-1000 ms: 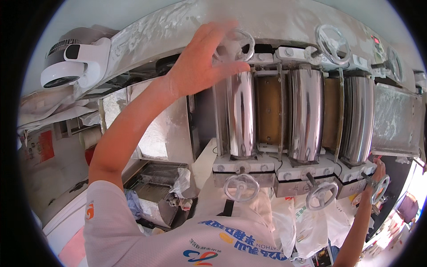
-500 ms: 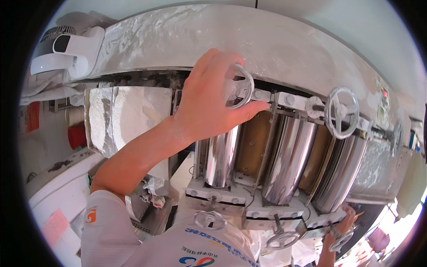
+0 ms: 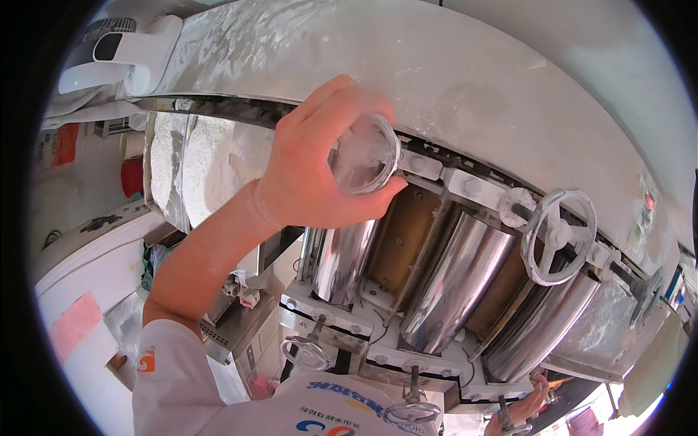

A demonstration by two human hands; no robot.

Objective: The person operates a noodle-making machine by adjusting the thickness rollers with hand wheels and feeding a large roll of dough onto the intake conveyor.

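Observation:
My left hand (image 3: 318, 161) is wrapped around the rim of a metal handwheel (image 3: 396, 154) on the far side of a roller machine. Its fingers curve over the far part of the wheel, and the thumb stretches along the near right side. The wheel's spokes look smeared by motion. At the lower right, my right hand (image 3: 534, 404) is closed at the edge of a smaller handwheel (image 3: 513, 428) on the near side; part of its grip is hidden. Shiny steel rollers (image 3: 458, 283) stand between the hands, with a brass-coloured plate (image 3: 402, 243) among them.
Another large handwheel (image 3: 558, 237) juts up at the right, with one more (image 3: 646, 296) beyond it. Near my chest are smaller handwheels (image 3: 305, 354). A flour-dusted metal cover (image 3: 436, 73) curves across the back. A white fan (image 3: 145, 54) stands at far left.
The view has shifted and tilted, so the machine appears turned clockwise. My left hand stays on its handwheel; my right hand stays low at the near right.

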